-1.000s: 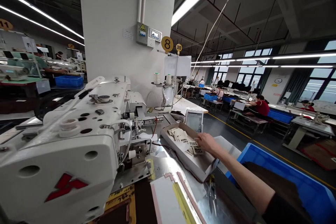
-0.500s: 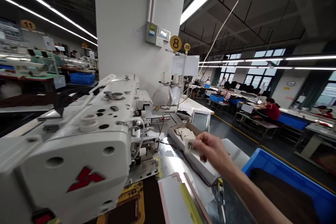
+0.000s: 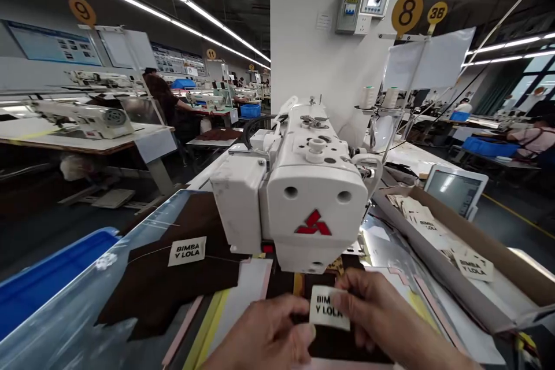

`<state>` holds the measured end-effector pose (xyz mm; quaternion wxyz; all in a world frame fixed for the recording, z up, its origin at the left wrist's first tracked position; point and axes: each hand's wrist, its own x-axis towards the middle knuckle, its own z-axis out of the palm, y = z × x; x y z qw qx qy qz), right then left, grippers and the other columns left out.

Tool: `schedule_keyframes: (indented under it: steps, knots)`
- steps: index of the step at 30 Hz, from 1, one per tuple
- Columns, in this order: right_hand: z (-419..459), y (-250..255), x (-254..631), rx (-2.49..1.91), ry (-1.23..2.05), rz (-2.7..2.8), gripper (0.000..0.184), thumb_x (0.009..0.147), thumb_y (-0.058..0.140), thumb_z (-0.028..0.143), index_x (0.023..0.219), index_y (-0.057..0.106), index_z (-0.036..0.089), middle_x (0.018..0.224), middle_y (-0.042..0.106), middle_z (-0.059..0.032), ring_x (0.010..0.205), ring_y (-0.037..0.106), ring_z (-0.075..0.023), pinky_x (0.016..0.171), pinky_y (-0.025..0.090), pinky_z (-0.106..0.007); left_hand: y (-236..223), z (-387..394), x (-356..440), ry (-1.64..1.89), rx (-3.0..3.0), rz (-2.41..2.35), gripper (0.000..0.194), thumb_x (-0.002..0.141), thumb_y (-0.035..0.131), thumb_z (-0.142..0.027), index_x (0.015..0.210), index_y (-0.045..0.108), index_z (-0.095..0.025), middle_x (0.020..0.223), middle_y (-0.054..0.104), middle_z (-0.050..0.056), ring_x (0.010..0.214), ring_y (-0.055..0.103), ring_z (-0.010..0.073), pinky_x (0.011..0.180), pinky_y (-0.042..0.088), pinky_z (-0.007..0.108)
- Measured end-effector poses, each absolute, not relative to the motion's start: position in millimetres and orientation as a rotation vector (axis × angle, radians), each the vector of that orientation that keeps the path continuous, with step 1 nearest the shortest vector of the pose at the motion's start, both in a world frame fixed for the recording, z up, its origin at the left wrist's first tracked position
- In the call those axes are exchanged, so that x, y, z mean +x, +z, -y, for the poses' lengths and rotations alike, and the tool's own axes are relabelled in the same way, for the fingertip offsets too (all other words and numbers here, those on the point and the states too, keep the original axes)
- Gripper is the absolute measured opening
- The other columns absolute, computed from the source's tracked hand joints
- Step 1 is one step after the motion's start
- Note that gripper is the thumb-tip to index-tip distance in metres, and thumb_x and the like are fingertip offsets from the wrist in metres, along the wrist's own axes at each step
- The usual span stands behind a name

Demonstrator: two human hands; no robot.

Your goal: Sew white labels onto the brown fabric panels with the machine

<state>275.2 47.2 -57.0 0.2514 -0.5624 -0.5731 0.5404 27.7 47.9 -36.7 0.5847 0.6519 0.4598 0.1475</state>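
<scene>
I'm pinching one label [image 3: 328, 308] between both hands [image 3: 264, 332] [image 3: 381, 318], fingers closed on it, not yet placed; one dark piece [image 3: 173, 283] is already labelled.

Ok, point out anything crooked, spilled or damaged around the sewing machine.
Nothing looks damaged or spilled. The labels in the cardboard box lie in a loose, overlapping heap at mixed angles. The label on the dark brown piece left of the sewing machine sits slightly tilted. Both hands hold one label roughly level.
</scene>
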Motion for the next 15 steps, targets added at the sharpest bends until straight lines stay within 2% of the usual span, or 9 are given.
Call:
schedule_keyframes:
  steps: [1, 3, 5, 7, 9, 15]
  knots:
    - [-56, -55, 276, -1.57, 1.446, 1.582, 0.034, 0.099, 0.057, 0.054, 0.097, 0.056, 0.02, 0.066, 0.052, 0.0054, 0.051, 0.052, -0.0118, 0.046, 0.038, -0.022, -37, -50, 22, 0.382, 1.685, -1.133, 0.036, 0.102, 0.051, -0.047, 0.118, 0.068, -0.02, 0.078, 0.07, 0.0, 0.058, 0.057, 0.015, 0.053, 0.041, 0.023]
    - [-72, -51, 276, -1.58, 1.433, 1.642, 0.025, 0.099, 0.058, 0.043, 0.105, 0.058, 0.019, 0.075, 0.059, 0.0036, 0.053, 0.056, -0.0116, 0.045, 0.04, -0.022, -38, -54, 10, 0.507, 2.091, -1.14, 0.03, 0.106, 0.045, -0.036, 0.105, 0.072, -0.022, 0.071, 0.066, -0.002, 0.06, 0.059, 0.0159, 0.056, 0.043, 0.024]
    - [-83, -46, 276, -1.528, 1.456, 1.695, 0.019, 0.096, 0.06, 0.033, 0.11, 0.061, 0.019, 0.083, 0.063, 0.0022, 0.053, 0.055, -0.01, 0.046, 0.04, -0.022, -38, -57, 1, 0.687, 2.467, -0.993, 0.031, 0.107, 0.043, -0.026, 0.097, 0.072, -0.023, 0.082, 0.072, -0.002, 0.071, 0.066, 0.0164, 0.067, 0.049, 0.025]
    - [-87, -42, 274, -1.484, 1.453, 1.746, 0.015, 0.095, 0.059, 0.025, 0.108, 0.063, 0.019, 0.084, 0.063, 0.0028, 0.052, 0.053, -0.0089, 0.049, 0.042, -0.023, -35, -59, -3, 0.86, 2.714, -0.861, 0.027, 0.108, 0.046, -0.022, 0.105, 0.073, -0.024, 0.102, 0.078, -0.003, 0.085, 0.071, 0.0167, 0.083, 0.054, 0.025]
    - [-88, -39, 272, -1.472, 1.42, 1.773, 0.012, 0.095, 0.056, 0.021, 0.104, 0.064, 0.019, 0.08, 0.06, 0.0039, 0.052, 0.05, -0.0093, 0.05, 0.042, -0.024, -31, -60, -3, 0.876, 2.866, -0.817, 0.024, 0.11, 0.049, -0.024, 0.116, 0.073, -0.024, 0.116, 0.078, -0.004, 0.097, 0.073, 0.0168, 0.095, 0.054, 0.025]
    - [-78, -22, 265, -1.48, 1.202, 1.883, 0.008, 0.096, 0.055, 0.016, 0.098, 0.06, 0.022, 0.085, 0.061, 0.0018, 0.075, 0.057, -0.0148, 0.064, 0.045, -0.024, -33, -67, 4, 0.658, 3.025, -0.765, 0.032, 0.115, 0.043, -0.031, 0.13, 0.07, -0.021, 0.13, 0.074, -0.002, 0.108, 0.072, 0.0203, 0.099, 0.056, 0.032]
